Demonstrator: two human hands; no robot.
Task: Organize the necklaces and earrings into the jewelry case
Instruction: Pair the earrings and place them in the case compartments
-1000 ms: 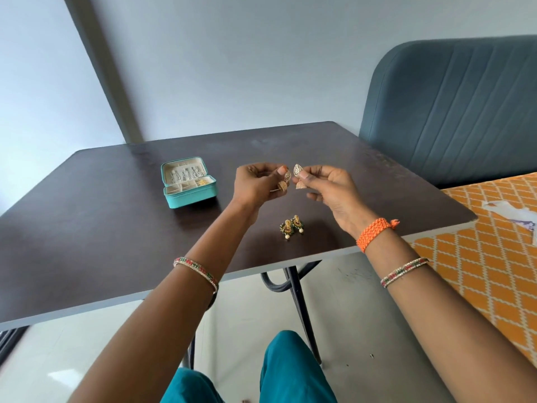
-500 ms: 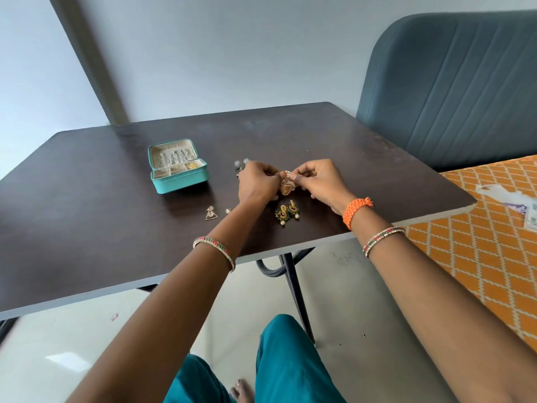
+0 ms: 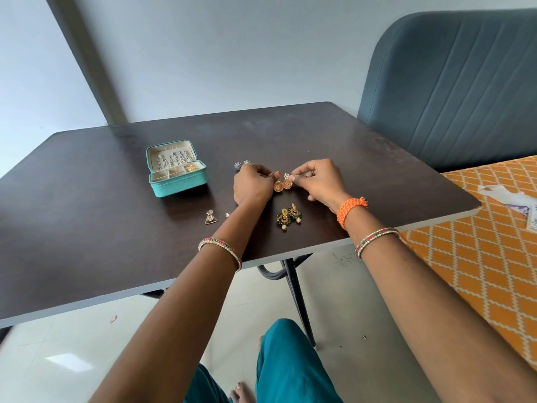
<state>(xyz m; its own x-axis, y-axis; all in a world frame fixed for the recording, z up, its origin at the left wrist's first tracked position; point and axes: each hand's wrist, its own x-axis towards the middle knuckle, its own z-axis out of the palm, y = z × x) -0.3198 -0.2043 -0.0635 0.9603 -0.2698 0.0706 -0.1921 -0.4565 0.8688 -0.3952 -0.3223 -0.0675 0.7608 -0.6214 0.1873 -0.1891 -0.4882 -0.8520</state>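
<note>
You hold 2 gold earrings mid-frame.
Your left hand [image 3: 252, 184] pinches one gold earring [image 3: 278, 186]; your right hand [image 3: 318, 181] pinches the other earring [image 3: 287, 184] above the bench [image 3: 87, 199].

**Count of pieces on the surface**

One teal jewelry case [image 3: 177, 177], lid up. Two round gold earrings [image 3: 282, 185] held between two hands. Two green-and-gold earrings [image 3: 288, 216] near. Two silver studs [image 3: 241, 164] farther off. One triangular earring [image 3: 209, 218] at left, one small stud [image 3: 227, 214] beside it.
</note>
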